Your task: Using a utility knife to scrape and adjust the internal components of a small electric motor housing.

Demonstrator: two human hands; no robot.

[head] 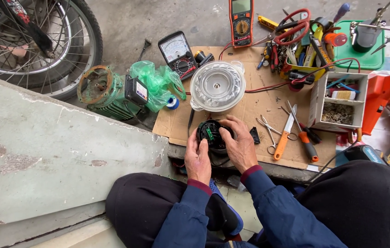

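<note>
Both hands hold a round black part [213, 135] that sits on a flat piece of cardboard [250, 110] near the person's knees. The left hand [198, 158] cups it from the 8 o'clock side, with the thumb up along its edge. The right hand [240, 144] wraps over it from the 3 o'clock side, fingers curled on the top rim. Inside the round black part there is a small green board. A black cord runs from it toward 12 o'clock.

Just past the part, at 12 o'clock, lies a clear round plastic bowl [217, 86], turned upside down. A small black piece [254, 135] lies just beside the right hand at 3 o'clock. Farther toward 3 o'clock lie metal tweezers [268, 128], a knife with an orange handle [284, 133] and a screwdriver [304, 140].

At 10 o'clock from the hands sits a green motor [105, 92] with a green plastic bag [156, 82] beside it. A black meter with a dial [177, 54] lies at 11 o'clock, and an orange meter [241, 20] lies at 12 o'clock, well apart from the hands. At 2 o'clock stands a yellow tub full of tools [298, 50], and next to it a white box [337, 101]. A bike wheel [43, 41] stands far off at 10 o'clock.
</note>
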